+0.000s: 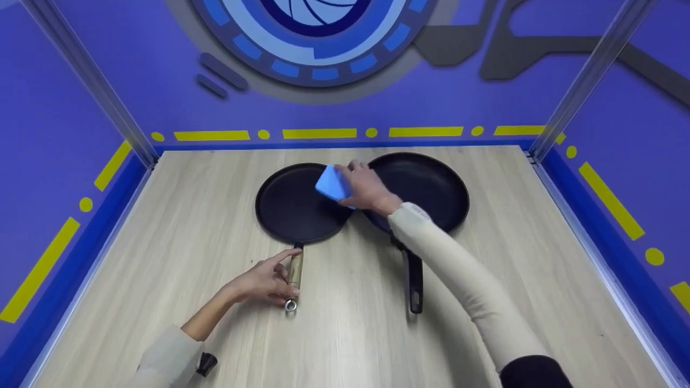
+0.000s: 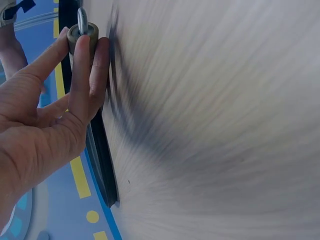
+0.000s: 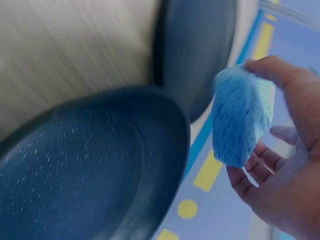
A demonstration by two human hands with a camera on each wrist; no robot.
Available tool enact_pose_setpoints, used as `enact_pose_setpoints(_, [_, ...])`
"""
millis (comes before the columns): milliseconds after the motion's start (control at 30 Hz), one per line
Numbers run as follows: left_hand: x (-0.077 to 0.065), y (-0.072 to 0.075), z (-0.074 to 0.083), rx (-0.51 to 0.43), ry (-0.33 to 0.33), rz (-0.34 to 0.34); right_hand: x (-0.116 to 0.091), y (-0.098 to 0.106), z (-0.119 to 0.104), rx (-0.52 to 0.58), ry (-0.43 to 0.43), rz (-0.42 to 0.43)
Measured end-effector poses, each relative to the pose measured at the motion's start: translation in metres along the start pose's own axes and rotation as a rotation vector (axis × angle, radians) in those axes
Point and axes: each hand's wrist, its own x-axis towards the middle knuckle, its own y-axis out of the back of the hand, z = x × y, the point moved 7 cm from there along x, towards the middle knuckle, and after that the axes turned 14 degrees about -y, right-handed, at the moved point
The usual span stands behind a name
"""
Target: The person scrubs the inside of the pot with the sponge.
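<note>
My left hand [image 1: 264,281] grips the light wooden handle [image 1: 296,269] of a shallow black flat pan [image 1: 294,205]. In the left wrist view, thumb and fingers lie round the handle's end, beside its metal hanging ring [image 2: 82,21]. My right hand [image 1: 367,186] pinches a blue sponge [image 1: 331,183] between thumb and fingers. In the head view the sponge overlaps the flat pan's right side; the right wrist view has it raised beyond the pans' rims. Under the right forearm sits a deeper black frying pan [image 1: 426,183], its inside flecked with white specks in the right wrist view.
The frying pan's black handle [image 1: 414,285] points toward me. Both pans stand side by side on a wood-grain table [image 1: 345,345]. Blue panels [image 1: 323,116] with yellow marks enclose the back and sides. A small black object [image 1: 206,364] shows by the left sleeve.
</note>
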Motion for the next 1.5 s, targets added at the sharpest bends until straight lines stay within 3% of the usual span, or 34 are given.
enact_pose_setpoints(100, [0.000,0.000,-0.002,-0.006,0.024,0.002,0.003,-0.021,-0.013,-0.116,0.055,-0.033])
enact_pose_setpoints(233, [0.003,0.001,-0.003,0.001,0.059,0.017,0.007,-0.040,-0.020,-0.171,0.104,-0.093])
enact_pose_setpoints(367, [0.004,0.002,-0.002,0.028,0.085,0.021,0.009,-0.048,-0.021,-0.187,0.101,-0.132])
enact_pose_setpoints(533, [0.004,0.005,-0.001,0.069,0.105,0.040,0.010,-0.050,-0.022,-0.186,0.085,-0.114])
enact_pose_setpoints(767, [0.004,0.006,0.000,0.073,0.112,0.053,0.006,-0.054,-0.031,-0.135,0.140,-0.112])
enact_pose_setpoints(1033, [0.005,0.007,0.005,0.147,0.029,0.032,-0.003,-0.067,-0.043,-0.129,0.158,-0.080])
enact_pose_setpoints(1367, [0.004,0.005,0.004,0.090,0.052,0.027,-0.010,-0.077,-0.069,-0.072,0.240,-0.091])
enact_pose_setpoints(1500, [0.003,0.005,0.003,0.065,0.066,0.025,-0.010,-0.079,-0.078,-0.088,0.225,-0.086])
